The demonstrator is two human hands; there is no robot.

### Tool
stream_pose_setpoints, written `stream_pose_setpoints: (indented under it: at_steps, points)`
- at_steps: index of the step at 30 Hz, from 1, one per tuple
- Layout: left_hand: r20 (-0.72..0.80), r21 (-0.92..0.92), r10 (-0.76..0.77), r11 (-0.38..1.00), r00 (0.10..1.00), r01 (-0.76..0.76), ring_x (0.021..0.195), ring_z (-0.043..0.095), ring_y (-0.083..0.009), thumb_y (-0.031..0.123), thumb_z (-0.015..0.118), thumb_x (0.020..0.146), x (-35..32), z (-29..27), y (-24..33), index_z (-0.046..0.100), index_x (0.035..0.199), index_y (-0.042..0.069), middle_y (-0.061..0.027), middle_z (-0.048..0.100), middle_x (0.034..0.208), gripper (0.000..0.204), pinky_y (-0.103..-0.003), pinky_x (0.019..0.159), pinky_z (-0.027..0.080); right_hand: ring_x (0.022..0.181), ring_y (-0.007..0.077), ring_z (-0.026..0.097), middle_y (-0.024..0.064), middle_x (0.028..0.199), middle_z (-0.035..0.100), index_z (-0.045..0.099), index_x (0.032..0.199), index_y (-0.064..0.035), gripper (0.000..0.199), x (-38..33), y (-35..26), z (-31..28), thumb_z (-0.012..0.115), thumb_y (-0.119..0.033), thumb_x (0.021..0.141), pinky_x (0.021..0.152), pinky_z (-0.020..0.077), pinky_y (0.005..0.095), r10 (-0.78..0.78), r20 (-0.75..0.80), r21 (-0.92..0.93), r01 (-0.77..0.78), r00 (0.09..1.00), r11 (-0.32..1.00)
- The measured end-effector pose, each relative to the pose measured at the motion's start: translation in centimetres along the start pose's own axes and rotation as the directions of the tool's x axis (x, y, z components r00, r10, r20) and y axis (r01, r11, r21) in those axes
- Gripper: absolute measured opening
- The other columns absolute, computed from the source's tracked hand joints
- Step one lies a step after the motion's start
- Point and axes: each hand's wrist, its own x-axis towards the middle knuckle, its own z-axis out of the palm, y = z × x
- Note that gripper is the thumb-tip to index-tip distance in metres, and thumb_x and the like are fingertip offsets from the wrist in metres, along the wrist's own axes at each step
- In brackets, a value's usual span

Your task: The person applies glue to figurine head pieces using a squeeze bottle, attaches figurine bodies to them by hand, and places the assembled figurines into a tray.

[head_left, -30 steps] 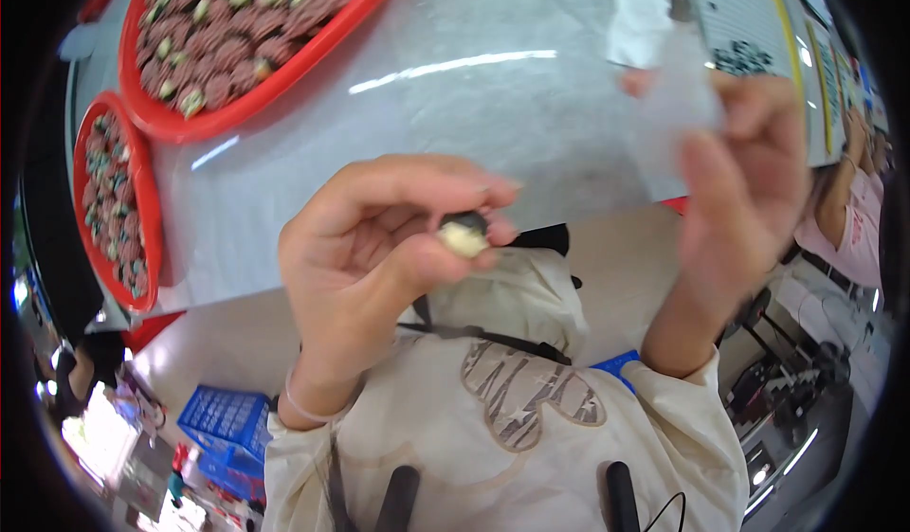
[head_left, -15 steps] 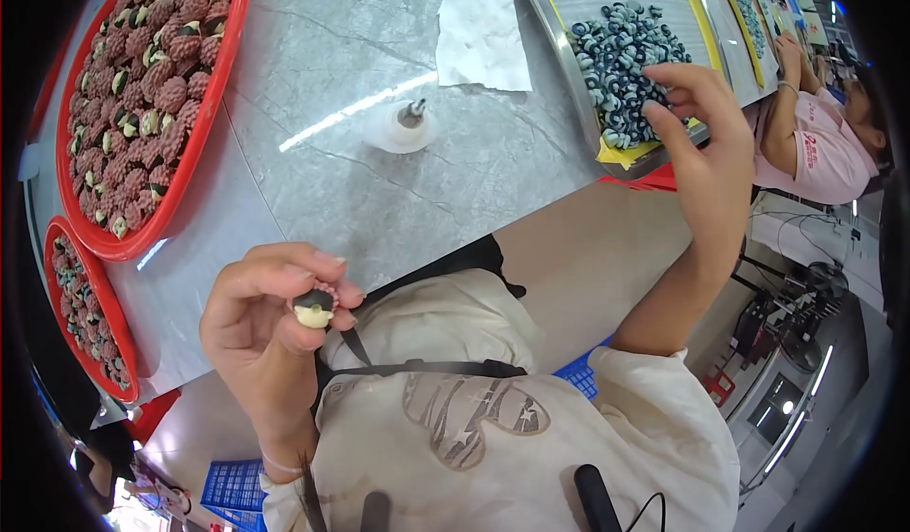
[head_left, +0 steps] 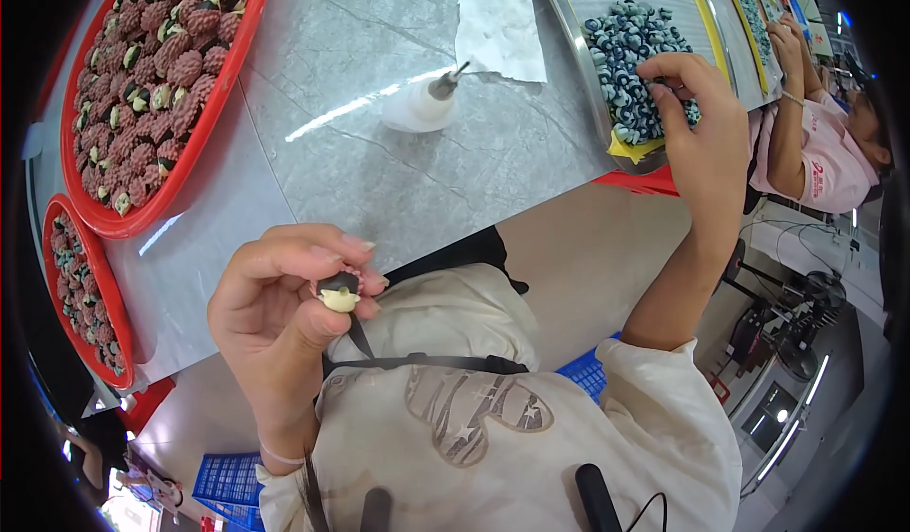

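The right hand (head_left: pixel 697 129) hides part of the blue bead pile (head_left: pixel 630 44); the red tray (head_left: pixel 161 87) is cut off at the top edge

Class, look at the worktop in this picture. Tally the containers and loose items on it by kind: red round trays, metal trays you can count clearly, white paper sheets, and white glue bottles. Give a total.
Red round trays: 2
Metal tray holding blue-and-white pieces: 1 clearly seen; more lie beyond, too blurred to count
White paper sheet: 1
White glue bottle: 1
Total: 5

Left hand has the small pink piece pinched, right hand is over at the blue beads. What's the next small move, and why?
Probably close the right hand fingertips on one blue bead and lift it: they already touch the pile in the tray, while the left hand holds the pink piece up, apart from it.
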Motion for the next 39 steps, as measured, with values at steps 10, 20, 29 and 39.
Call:
stream_pose_setpoints:
  at_steps: [10,20,29,39]
  points:
    - [0.016,-0.019,-0.022,1.0,1.0,0.022,0.072,0.057,-0.0182,0.008,0.063,0.071,-0.1,-0.2,0.0,0.05,0.087,-0.002,-0.0173,0.053,0.089,0.023,-0.023,0.062,0.049,0.076,0.0132,0.048,0.0044,0.079,0.054,0.053,0.082,0.001,0.015,0.3,0.6,-0.4,0.05,0.005,0.068,0.07,0.0359,0.0232,-0.061,0.068,0.129,0.052,0.996,0.99]
    - [0.017,-0.026,-0.045,0.999,0.999,0.046,0.073,0.056,-0.0178,0.005,0.062,0.071,-0.2,-0.3,0.1,0.05,0.088,-0.002,-0.0172,0.053,0.09,0.022,-0.024,0.062,0.049,0.075,0.0117,0.046,0.0031,0.077,0.053,0.053,0.082,0.0009,0.015,0.5,0.9,0.0,0.051,0.002,0.068,0.071,0.0353,0.0222,-0.058,0.092,0.156,0.043,0.994,0.987]
    - [0.015,-0.017,-0.054,0.998,0.998,0.054,0.073,0.056,-0.0172,0.005,0.061,0.071,-0.2,-0.3,0.2,0.049,0.089,-0.002,-0.0173,0.052,0.09,0.022,-0.024,0.062,0.049,0.074,0.0086,0.047,0.0029,0.083,0.054,0.054,0.086,0.0029,0.015,0.1,1.2,0.3,0.049,0.002,0.072,0.067,0.037,0.0199,-0.015,-0.023,0.178,0.018,1.0,0.984]
    - [0.096,-0.16,-0.076,0.983,0.992,0.091,0.074,0.056,-0.0189,0.001,0.06,0.071,-0.1,-0.2,-0.2,0.048,0.09,-0.005,-0.019,0.051,0.092,0.023,-0.025,0.063,0.05,0.071,0.0165,0.056,0.0165,0.095,0.053,0.052,0.095,0.0078,0.02,-1.5,-1.8,0.9,0.049,0.0,0.076,0.061,0.0464,0.0224,0.002,-0.022,0.92,0.019,1.0,0.392]
